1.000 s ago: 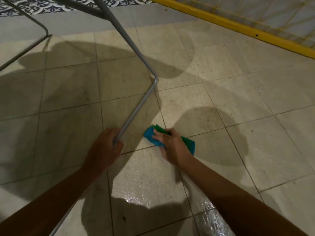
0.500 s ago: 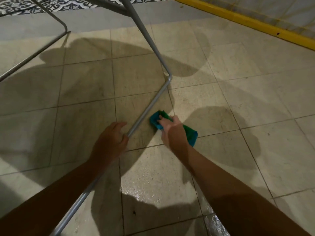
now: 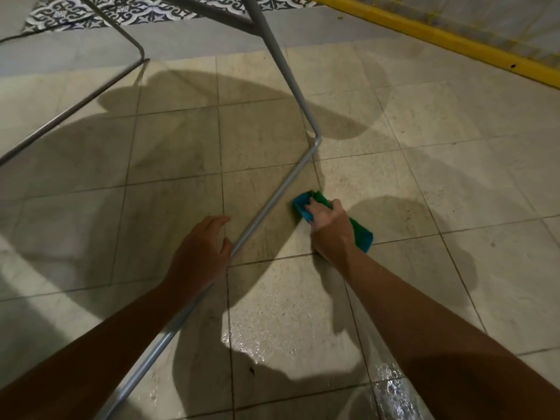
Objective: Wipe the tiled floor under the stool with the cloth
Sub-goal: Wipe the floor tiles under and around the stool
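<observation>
Cloth: I count one (image 3: pixel 357 228), flat on the tiled floor (image 3: pixel 454 177) under my right hand (image 3: pixel 331 230).
Left hand (image 3: pixel 201 253): fingers loosely spread beside the one stool (image 3: pixel 272 204) rail (touching, not gripping).

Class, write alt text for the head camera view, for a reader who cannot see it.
A person's right hand presses a blue-green cloth onto a beige tiled floor beside a grey metal stool frame. The left hand rests against the frame's floor bar, fingers loosely open. Wet tiles shine nearer the camera.

Cloth (image 3: pixel 360 233) on floor (image 3: pixel 454 177), right of stool rail (image 3: pixel 272 204).
</observation>
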Motion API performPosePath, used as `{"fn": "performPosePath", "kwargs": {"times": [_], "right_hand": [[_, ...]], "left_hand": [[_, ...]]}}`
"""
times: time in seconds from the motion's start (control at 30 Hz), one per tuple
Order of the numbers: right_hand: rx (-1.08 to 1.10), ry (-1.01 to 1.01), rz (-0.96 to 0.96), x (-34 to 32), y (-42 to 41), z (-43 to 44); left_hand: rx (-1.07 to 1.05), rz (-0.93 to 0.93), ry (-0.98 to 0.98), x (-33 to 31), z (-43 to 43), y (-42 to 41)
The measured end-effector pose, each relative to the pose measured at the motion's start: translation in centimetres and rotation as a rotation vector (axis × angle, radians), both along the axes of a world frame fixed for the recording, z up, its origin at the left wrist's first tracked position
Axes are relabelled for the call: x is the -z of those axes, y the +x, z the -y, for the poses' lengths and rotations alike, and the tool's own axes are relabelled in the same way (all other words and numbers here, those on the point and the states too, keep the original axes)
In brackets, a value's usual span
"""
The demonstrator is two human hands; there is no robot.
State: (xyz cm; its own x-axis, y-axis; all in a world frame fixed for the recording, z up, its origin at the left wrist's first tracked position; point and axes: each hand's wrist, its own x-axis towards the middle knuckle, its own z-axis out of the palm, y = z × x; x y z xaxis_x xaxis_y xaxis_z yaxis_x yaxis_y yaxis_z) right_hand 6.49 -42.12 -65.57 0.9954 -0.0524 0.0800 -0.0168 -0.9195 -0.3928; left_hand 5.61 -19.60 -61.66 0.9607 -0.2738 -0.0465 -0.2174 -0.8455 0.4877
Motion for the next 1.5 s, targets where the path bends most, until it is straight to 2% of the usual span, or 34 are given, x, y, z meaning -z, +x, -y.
{"fn": "performPosePath", "kwargs": {"times": [0.03,0.13,0.2,0.37,0.67,0.77,0.93,1.1,1.2,1.27,1.33,1.4,1.5], "right_hand": [[-0.012,-0.008,0.027,0.0,0.0,-0.8],[-0.128,-0.088,-0.157,1.0,-1.1,-2.9],[-0.22,-0.14,-0.168,1.8,-2.0,-4.0],[-0.274,0.034,-0.074,0.6,-6.7,-6.1],[-0.396,0.062,-0.073,0.3,-12.7,-3.8],[-0.338,0.05,-0.122,-0.3,-13.7,-2.1],[-0.158,0.086,-0.487,-2.4,-14.5,0.0],[-0.035,0.214,-0.478,-2.2,-15.9,1.6],[0.055,0.212,-0.485,-2.4,-16.3,0.8],[0.099,0.122,-0.545,-2.4,-16.3,-0.6],[0.078,-0.065,-0.589,-2.1,-16.3,-2.1],[0.06,-0.168,-0.521,-1.6,-16.3,-2.4],[0.117,-0.084,-0.339,-0.9,-15.5,-0.7]], "left_hand": [[-0.008,0.001,0.004,-0.1,-0.2,0.0],[-0.035,-0.004,0.008,-0.2,-0.6,0.0],[-0.051,-0.018,0.003,-0.3,-0.7,0.0],[-0.05,-0.012,-0.01,-1.4,0.3,-0.3],[0.01,-0.008,-0.021,-2.9,1.9,-1.7],[0.025,-0.042,-0.053,-3.9,2.7,-2.4],[-0.045,-0.161,-0.083,-4.9,4.3,-3.6],[-0.045,-0.237,-0.19,-4.7,5.3,-5.0],[0.002,-0.264,-0.199,-4.7,6.0,-5.3],[0.005,-0.292,-0.216,-4.8,6.6,-5.1],[-0.001,-0.312,-0.224,-4.9,7.1,-4.9],[-0.005,-0.315,-0.236,-4.9,7.6,-4.6],[-0.019,-0.333,-0.249,-4.9,8.4,-3.7]]}}
